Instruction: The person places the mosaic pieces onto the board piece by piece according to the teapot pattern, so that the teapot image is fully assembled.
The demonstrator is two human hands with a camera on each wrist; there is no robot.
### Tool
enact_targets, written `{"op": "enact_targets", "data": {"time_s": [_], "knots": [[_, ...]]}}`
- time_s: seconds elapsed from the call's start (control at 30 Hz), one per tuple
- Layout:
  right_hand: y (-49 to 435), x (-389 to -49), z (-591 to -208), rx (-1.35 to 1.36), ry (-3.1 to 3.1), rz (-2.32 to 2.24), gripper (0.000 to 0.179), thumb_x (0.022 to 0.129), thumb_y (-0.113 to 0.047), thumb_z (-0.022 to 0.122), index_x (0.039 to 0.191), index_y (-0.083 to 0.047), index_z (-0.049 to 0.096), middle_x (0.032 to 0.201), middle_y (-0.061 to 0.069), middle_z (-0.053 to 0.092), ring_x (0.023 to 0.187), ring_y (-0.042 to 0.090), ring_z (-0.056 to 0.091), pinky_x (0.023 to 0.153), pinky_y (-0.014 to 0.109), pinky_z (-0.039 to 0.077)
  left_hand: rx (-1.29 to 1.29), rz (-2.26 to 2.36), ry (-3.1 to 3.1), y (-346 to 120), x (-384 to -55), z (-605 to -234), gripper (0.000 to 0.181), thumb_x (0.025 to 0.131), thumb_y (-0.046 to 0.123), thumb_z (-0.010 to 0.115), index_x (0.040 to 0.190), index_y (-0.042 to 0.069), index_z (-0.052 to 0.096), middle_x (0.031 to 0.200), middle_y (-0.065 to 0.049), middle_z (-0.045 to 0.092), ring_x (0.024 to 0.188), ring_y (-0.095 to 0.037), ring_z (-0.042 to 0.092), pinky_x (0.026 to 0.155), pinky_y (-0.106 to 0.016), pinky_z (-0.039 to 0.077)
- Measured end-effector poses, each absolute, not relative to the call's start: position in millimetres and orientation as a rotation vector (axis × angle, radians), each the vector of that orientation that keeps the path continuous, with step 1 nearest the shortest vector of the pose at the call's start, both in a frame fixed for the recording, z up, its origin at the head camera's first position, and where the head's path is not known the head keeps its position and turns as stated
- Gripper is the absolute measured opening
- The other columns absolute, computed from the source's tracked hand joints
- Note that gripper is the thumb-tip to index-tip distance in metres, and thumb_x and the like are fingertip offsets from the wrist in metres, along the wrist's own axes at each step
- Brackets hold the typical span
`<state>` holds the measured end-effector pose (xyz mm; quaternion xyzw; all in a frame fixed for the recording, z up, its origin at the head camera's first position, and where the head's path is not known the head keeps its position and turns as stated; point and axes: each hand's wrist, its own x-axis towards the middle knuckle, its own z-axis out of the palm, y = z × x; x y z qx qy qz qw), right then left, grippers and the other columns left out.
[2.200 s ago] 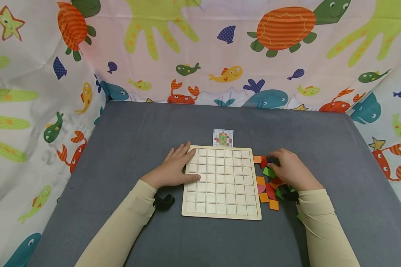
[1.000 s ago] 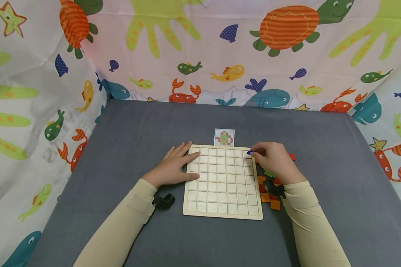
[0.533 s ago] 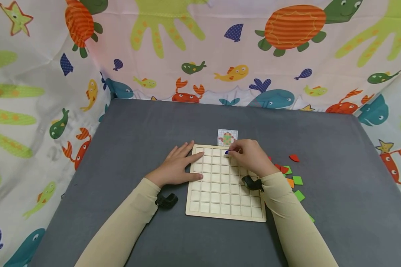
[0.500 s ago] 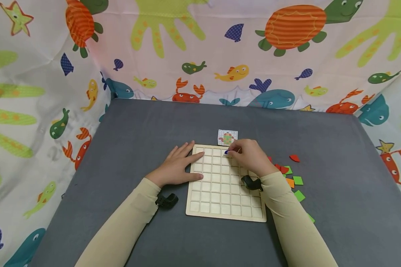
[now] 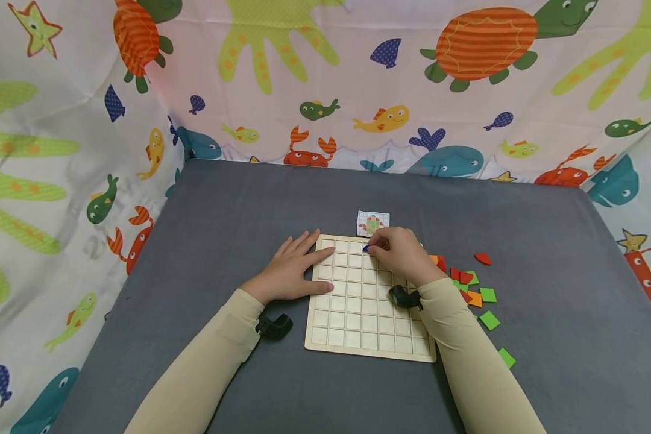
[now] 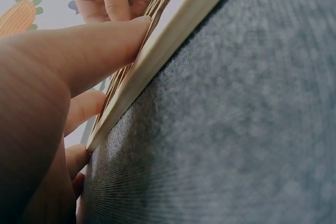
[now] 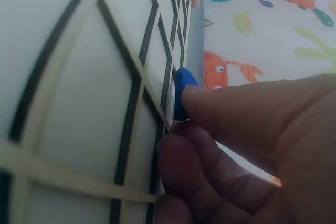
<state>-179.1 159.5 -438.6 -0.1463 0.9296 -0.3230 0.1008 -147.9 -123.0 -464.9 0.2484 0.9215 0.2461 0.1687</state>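
Observation:
A pale wooden grid board [image 5: 352,319] lies flat on the grey table. My left hand [image 5: 287,274] rests on its left edge, fingers spread and straight, the thumb [image 6: 113,48] lying over the rim in the left wrist view. Over the board's far row, near the middle, my right hand [image 5: 398,253] pinches a small blue piece [image 7: 185,90] between thumb and fingers. The piece is at the grid surface; its full shape is partly hidden by the thumb. A small card [image 5: 364,218] with a coloured grid picture lies just beyond the board's far edge.
Right of the board lie loose flat pieces: several green squares [image 5: 489,320], red pieces [image 5: 483,258] and orange ones [image 5: 474,298]. The right forearm covers part of this pile. Printed cloth [image 5: 336,66] with sea animals stands around the table.
My right hand has gone from the loose pieces leftward to the board's far row, carrying the blue piece. It has barely moved over the last half second. My left hand stays on the board.

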Motion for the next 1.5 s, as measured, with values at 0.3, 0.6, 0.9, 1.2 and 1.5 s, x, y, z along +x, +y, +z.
{"op": "enact_targets", "data": {"time_s": [0.3,0.6,0.9,1.2,1.5], "knots": [[163,-179,-437,-0.489,2.75,-0.93,0.009,0.1,-0.009,0.072,0.099,-0.006,0.081,0.099,0.009,0.073,0.09,0.024,0.067,0.082,0.043,0.058,0.707,0.698,2.631,-122,-148,-465,0.084,0.095,0.066,0.066,0.166,0.034,0.035,0.178,-0.004,0.005,0.164,-0.028,0.0,0.13,-0.053,-0.004],[159,-176,-435,-0.751,2.797,-0.717,0.016,0.098,-0.003,0.072,0.11,-0.001,0.083,0.103,0.013,0.075,0.106,0.034,0.07,0.094,0.046,0.06,0.698,0.696,2.636,-126,-146,-465,0.084,0.095,0.066,0.067,0.166,0.033,0.036,0.178,-0.005,0.005,0.164,-0.028,0.0,0.13,-0.054,-0.004],[158,-173,-439,-0.801,2.842,-0.721,0.014,0.098,0.001,0.07,0.101,-0.004,0.082,0.095,0.01,0.073,0.101,0.033,0.07,0.091,0.046,0.06,0.689,0.693,2.642,-128,-145,-468,0.085,0.095,0.068,0.065,0.166,0.034,0.034,0.178,-0.004,0.004,0.164,-0.027,0.0,0.13,-0.053,-0.005],[180,-165,-433,-0.709,2.831,-0.774,0.016,0.1,-0.004,0.069,0.111,-0.002,0.08,0.096,0.008,0.071,0.085,0.021,0.065,0.076,0.039,0.058,0.703,0.712,2.632,-124,-144,-466,0.084,0.094,0.068,0.066,0.165,0.034,0.036,0.178,-0.004,0.005,0.164,-0.028,0.0,0.13,-0.054,-0.005],[208,-159,-428,-0.548,2.86,-0.781,0.013,0.1,-0.007,0.07,0.108,-0.003,0.079,0.098,0.009,0.073,0.086,0.024,0.066,0.075,0.042,0.058,0.713,0.732,2.631,-123,-147,-466,0.085,0.094,0.067,0.068,0.165,0.033,0.037,0.177,-0.004,0.006,0.164,-0.028,0.001,0.13,-0.053,-0.004]]}}
